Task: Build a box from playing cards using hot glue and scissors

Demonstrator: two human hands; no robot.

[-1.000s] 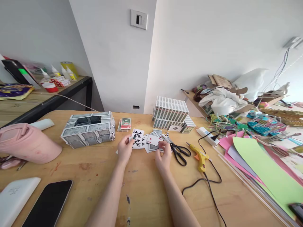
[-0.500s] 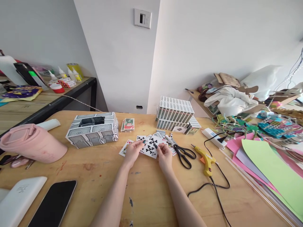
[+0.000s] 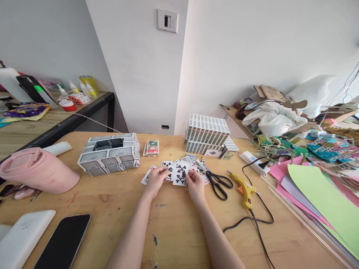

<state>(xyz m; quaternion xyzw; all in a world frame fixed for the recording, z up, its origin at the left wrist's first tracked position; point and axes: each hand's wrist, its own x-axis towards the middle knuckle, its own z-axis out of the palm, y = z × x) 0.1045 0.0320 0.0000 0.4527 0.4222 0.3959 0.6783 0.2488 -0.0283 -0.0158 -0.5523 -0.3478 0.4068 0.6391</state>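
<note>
My right hand (image 3: 195, 185) pinches the right edge of a ten of clubs (image 3: 179, 173), which faces me upright. My left hand (image 3: 156, 181) is closed, thumb and finger together on a playing card (image 3: 169, 176) just left of it; fingers cover part of that card. Behind both hands, several loose playing cards (image 3: 146, 176) lie overlapping, partly hidden. A pair of black scissors (image 3: 218, 184) rests right of my right hand, its blades over the cards. Farther right lies a yellow glue gun (image 3: 246, 190) with its cord.
A box covered in playing cards (image 3: 109, 154) stands at left, near a card pack (image 3: 152, 147). Stacked card packs (image 3: 207, 130) stand at the back. A phone (image 3: 63, 241), pink pouch (image 3: 42, 170), power strip (image 3: 254, 163) and coloured paper (image 3: 322, 201) lie around the table.
The ten of clubs has turned from tilted to nearly upright and shifted slightly right, separating from the card at my left hand. Both hands remain in nearly the same place.
</note>
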